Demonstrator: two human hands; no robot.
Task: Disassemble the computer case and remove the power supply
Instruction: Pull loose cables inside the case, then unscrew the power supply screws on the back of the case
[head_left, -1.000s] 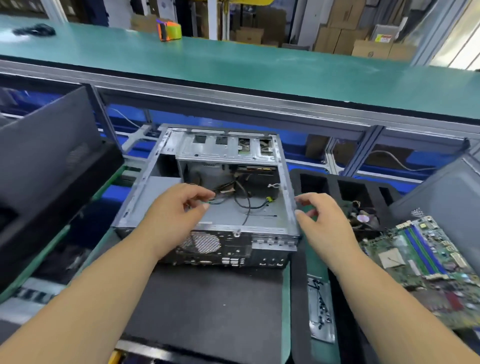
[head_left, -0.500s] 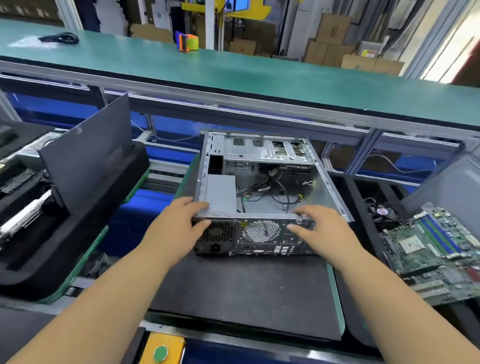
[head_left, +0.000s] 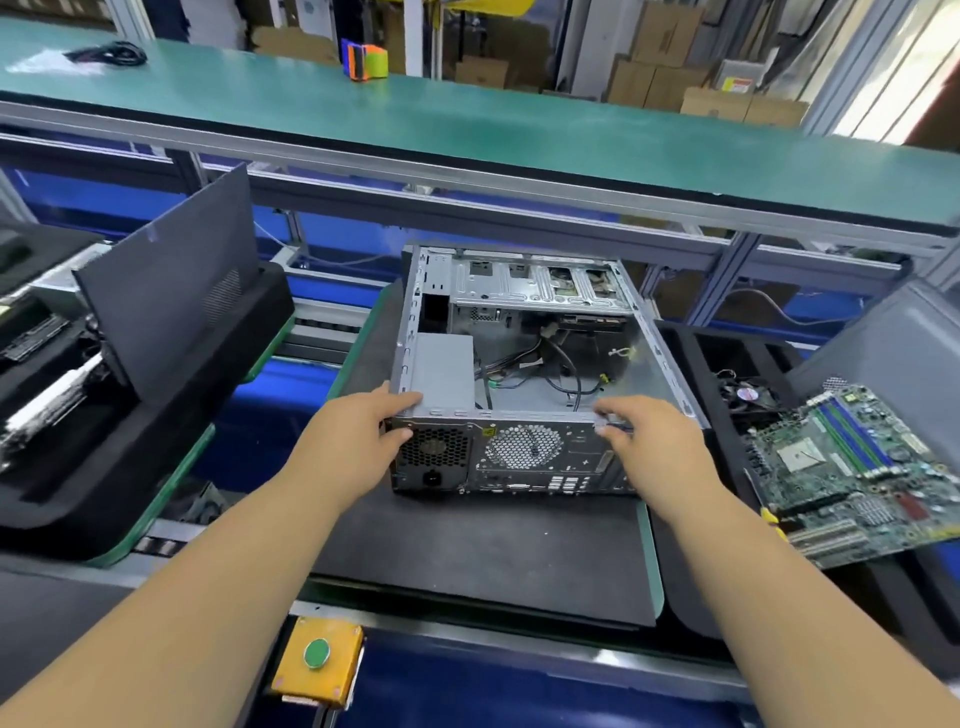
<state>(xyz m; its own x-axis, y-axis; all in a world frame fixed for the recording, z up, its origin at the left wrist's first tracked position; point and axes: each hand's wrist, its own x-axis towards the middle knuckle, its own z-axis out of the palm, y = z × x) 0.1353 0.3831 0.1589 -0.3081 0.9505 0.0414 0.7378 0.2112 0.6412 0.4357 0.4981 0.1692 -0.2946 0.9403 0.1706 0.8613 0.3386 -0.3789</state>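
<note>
Computer case (head_left: 524, 364) lies open on a black mat (head_left: 483, 556), with the grey power supply (head_left: 444, 371) inside its near left corner. The left hand (head_left: 358, 434) grips that corner. The right hand (head_left: 649, 441) pinches the near rim. A motherboard (head_left: 852, 467) lies to the right.

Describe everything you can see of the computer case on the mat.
The computer case is bare grey metal and lies on its side, open on top, on a black mat. Its rear panel with fan grille faces the camera. Inside sit a grey power supply and loose cables. The left hand and right hand hold its near edge.
</note>
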